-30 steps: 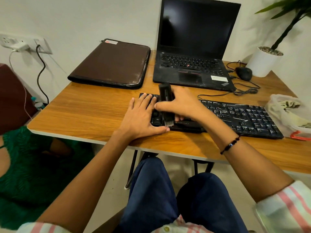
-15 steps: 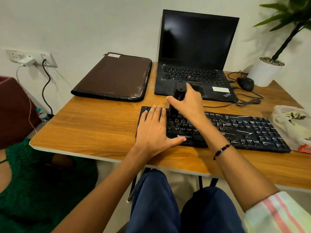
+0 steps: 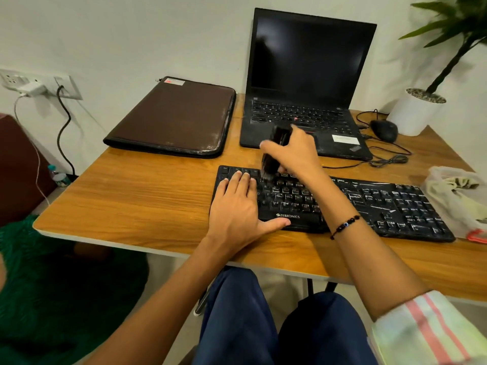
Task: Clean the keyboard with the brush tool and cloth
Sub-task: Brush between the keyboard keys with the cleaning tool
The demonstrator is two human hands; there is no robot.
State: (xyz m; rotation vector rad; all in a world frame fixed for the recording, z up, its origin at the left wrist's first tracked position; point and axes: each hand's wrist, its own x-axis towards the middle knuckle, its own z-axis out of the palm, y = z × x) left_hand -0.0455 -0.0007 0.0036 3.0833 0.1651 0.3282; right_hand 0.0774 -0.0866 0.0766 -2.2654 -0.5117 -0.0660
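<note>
Keyboard [image 3: 382,204] lies near the front edge of the table [image 3: 131,196], black, dusty and streaked pale on its right half. The left hand [image 3: 237,206] presses flat, fingers straight, on its left end. The right hand [image 3: 292,154] grips the brush [image 3: 272,156], bristles on the far key rows. Short, light strokes along each row should lift dust best.

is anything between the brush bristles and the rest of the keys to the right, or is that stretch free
Nothing visible lies on the keyboard right of the brush; only the right hand gripping the brush and its forearm cross above. The left hand rests flat on the left end.
</note>
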